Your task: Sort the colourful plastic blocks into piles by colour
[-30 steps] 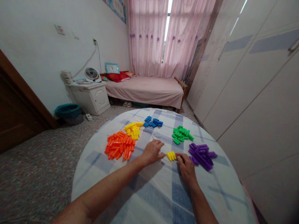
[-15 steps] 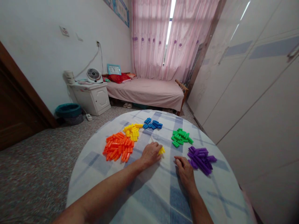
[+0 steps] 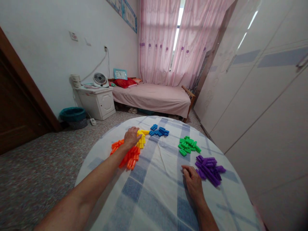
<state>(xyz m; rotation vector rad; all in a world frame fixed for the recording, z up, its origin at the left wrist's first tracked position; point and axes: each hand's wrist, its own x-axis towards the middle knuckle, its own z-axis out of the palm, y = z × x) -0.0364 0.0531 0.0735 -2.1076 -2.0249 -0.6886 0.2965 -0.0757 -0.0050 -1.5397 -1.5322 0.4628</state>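
Observation:
My left hand is over the left part of a pile of yellow plastic pieces, at its border with a heap of orange plastic pieces. Its fingers bend downward, and what lies beneath them is hidden. My right hand rests on the tablecloth, loosely curved, fingers apart and holding nothing. Just right of it lie purple plastic pieces, some joined into longer sticks. Beyond it sits a group of green plastic pieces. Blue plastic pieces lie at the far side, beside the yellow ones.
A checked cloth covers the round table, with a crease running through its middle. Behind stand a bed and a white cabinet with a small fan. A bin is on the floor at left; wardrobe doors line the right.
My left hand has moved left and away from me, from the table's middle to the yellow pile. The yellow pieces it held mid-table are gone from there. My right hand stays put.

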